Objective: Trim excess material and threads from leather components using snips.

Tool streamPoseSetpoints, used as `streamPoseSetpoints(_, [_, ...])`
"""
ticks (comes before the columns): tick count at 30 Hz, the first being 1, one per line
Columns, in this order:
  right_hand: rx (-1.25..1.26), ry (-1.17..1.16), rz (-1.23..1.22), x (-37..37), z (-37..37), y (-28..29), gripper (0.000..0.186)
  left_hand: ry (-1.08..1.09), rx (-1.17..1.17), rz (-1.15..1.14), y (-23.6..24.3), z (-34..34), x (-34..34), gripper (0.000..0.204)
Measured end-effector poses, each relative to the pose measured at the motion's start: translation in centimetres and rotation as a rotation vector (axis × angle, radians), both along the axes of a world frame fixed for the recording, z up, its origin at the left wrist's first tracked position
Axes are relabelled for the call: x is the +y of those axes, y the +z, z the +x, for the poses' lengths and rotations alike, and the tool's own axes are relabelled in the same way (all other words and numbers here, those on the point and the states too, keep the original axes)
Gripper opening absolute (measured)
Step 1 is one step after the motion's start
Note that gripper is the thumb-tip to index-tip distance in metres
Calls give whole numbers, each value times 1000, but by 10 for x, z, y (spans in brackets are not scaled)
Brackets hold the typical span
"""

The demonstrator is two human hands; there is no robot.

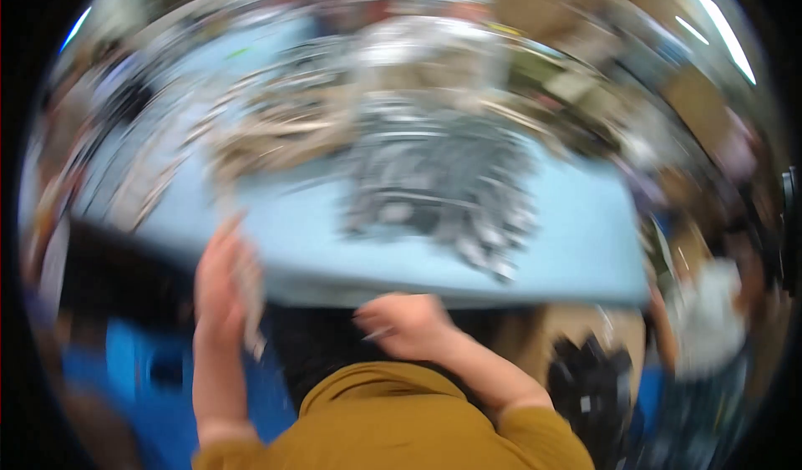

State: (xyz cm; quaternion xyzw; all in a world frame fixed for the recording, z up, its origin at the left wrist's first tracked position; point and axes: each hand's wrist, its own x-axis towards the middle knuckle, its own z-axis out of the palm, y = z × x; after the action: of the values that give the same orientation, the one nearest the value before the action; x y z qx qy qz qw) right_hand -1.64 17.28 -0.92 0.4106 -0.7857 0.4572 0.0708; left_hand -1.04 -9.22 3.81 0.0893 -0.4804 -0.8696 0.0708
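My left hand (219,282) is at the table's near edge, left of the middle, its fingers closed on a beige strip (251,290). One end of the strip hangs down beside the wrist; its far end blurs toward a heap of beige strips (288,136) on the table. My right hand (407,326) is curled in front of my body, just off the table edge. A small silvery tip (380,334) shows at its fingers, but the rest of that thing is hidden. Beyond it lies a pile of dark grey and silvery pieces (439,177). Motion smears the whole view.
The light blue table (576,253) spreads ahead. A clear bag with brownish contents (430,56) stands behind the grey pile. At lower right, black pieces (589,378) stick up from a cardboard box (622,324). Something blue (125,357) stands at lower left; a person (706,320) is at right.
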Motion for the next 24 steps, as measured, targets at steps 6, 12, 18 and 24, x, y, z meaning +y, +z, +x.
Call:
streamPoseSetpoints(6, [-519, -199, -104, 9, -15, -19, 7, 376, -122, -510, 23, -11, -99, 31])
streamPoseSetpoints(12, [-941, -173, -238, 8, -31, -40, 6, 779, -188, -816, -3, -9, -286, 30])
streamPoseSetpoints(18, [-940, -206, -111, 3, -30, -38, 7, 766, -209, -741, 4, 12, -358, 39])
streamPoseSetpoints(24, [-976, -232, -120, 0, -32, -36, 7, 751, -227, -617, 13, 8, -341, 45])
